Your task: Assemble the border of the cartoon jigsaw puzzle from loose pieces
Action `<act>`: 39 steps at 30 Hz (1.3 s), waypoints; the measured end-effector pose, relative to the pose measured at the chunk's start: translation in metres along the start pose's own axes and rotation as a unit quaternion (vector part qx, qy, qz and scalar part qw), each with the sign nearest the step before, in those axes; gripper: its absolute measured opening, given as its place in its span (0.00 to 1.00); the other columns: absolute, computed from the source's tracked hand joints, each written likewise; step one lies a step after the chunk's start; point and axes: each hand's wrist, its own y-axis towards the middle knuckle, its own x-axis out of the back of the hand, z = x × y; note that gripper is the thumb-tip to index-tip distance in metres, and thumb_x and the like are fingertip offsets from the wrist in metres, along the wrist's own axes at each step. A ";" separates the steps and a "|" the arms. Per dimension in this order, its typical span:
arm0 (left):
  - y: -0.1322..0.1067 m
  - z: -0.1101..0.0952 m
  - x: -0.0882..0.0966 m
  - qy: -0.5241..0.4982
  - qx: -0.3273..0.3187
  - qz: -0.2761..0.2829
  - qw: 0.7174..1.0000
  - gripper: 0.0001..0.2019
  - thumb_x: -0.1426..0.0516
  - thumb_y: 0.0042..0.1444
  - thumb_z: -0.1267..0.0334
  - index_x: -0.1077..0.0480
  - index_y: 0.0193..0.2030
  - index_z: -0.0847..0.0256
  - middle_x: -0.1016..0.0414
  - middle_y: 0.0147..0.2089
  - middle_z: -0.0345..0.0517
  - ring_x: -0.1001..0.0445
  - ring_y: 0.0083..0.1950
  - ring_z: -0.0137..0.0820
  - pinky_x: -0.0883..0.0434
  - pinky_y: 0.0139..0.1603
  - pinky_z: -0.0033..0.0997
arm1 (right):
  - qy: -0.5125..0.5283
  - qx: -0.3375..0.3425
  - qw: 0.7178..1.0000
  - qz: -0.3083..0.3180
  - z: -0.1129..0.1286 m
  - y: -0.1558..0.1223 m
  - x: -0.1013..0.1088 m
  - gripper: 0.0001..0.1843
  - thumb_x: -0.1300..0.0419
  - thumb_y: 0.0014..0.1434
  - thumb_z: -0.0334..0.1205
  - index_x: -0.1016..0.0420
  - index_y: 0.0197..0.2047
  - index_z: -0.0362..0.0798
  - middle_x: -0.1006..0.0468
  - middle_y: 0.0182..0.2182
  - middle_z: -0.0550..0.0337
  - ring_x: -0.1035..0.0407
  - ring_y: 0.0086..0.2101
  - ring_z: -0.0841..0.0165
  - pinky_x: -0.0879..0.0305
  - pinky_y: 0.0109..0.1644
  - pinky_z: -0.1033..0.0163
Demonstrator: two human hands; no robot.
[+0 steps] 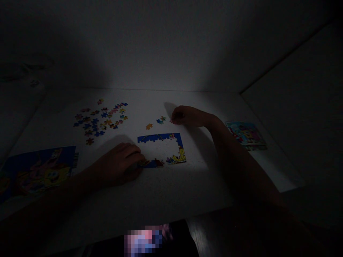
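Observation:
A partly joined jigsaw frame with blue edges lies in the middle of a white table in dim light. My left hand rests with curled fingers on the frame's lower left corner, touching its pieces. My right hand reaches further back, fingers closed in a pinch on a small puzzle piece lying on the table. Two or three loose pieces lie just left of that hand. Several scattered pieces are spread at the back left.
A cartoon picture sheet lies at the table's left front. A smaller cartoon picture sits near the right edge. A plain wall stands behind the table; the floor to the right is dark.

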 end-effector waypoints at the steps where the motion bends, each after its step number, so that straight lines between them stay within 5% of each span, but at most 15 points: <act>1: 0.000 0.000 0.000 -0.001 -0.004 -0.003 1.000 0.09 0.47 0.68 0.61 0.28 0.50 0.59 0.24 0.47 0.47 0.28 0.48 0.38 0.31 0.48 0.37 | -0.007 -0.002 1.000 -0.001 0.000 0.000 0.000 0.12 0.33 0.57 0.45 0.22 0.40 0.46 0.18 0.41 0.52 0.26 0.40 0.62 0.31 0.44 0.57; 8: 0.001 -0.002 0.001 0.008 -0.010 -0.015 1.000 0.09 0.48 0.70 0.61 0.29 0.50 0.58 0.24 0.47 0.46 0.28 0.48 0.37 0.32 0.48 0.35 | -0.003 -0.002 1.000 -0.003 0.008 -0.007 -0.001 0.10 0.35 0.57 0.44 0.25 0.37 0.46 0.20 0.37 0.54 0.28 0.36 0.65 0.34 0.39 0.60; 14: 0.002 -0.005 -0.002 0.012 -0.006 -0.008 1.000 0.11 0.50 0.72 0.61 0.28 0.52 0.58 0.23 0.48 0.47 0.28 0.49 0.37 0.31 0.51 0.37 | 0.075 0.019 0.996 -0.043 0.036 -0.050 -0.019 0.13 0.39 0.61 0.43 0.21 0.46 0.47 0.20 0.37 0.57 0.28 0.36 0.67 0.33 0.43 0.60; 21: 0.003 -0.011 -0.009 0.051 -0.036 -0.009 0.998 0.14 0.48 0.71 0.63 0.29 0.59 0.57 0.24 0.51 0.50 0.28 0.48 0.39 0.31 0.48 0.37 | 0.258 -0.027 0.962 0.083 0.067 -0.077 -0.059 0.05 0.35 0.57 0.38 0.26 0.38 0.48 0.22 0.32 0.63 0.30 0.31 0.72 0.36 0.35 0.66; 25: 0.004 -0.011 -0.010 0.055 -0.034 0.007 0.998 0.14 0.47 0.70 0.66 0.28 0.59 0.54 0.23 0.49 0.48 0.27 0.47 0.37 0.31 0.46 0.35 | 0.236 -0.015 0.964 0.121 0.073 -0.076 -0.061 0.04 0.34 0.56 0.35 0.23 0.37 0.48 0.22 0.31 0.63 0.33 0.29 0.73 0.40 0.31 0.67; 39: 0.005 -0.010 -0.010 0.033 -0.029 -0.006 0.999 0.16 0.50 0.71 0.64 0.26 0.59 0.55 0.23 0.47 0.50 0.27 0.46 0.37 0.30 0.46 0.37 | 0.150 -0.008 0.984 0.093 0.072 -0.071 -0.080 0.02 0.36 0.58 0.33 0.21 0.35 0.48 0.20 0.31 0.62 0.29 0.32 0.71 0.40 0.35 0.65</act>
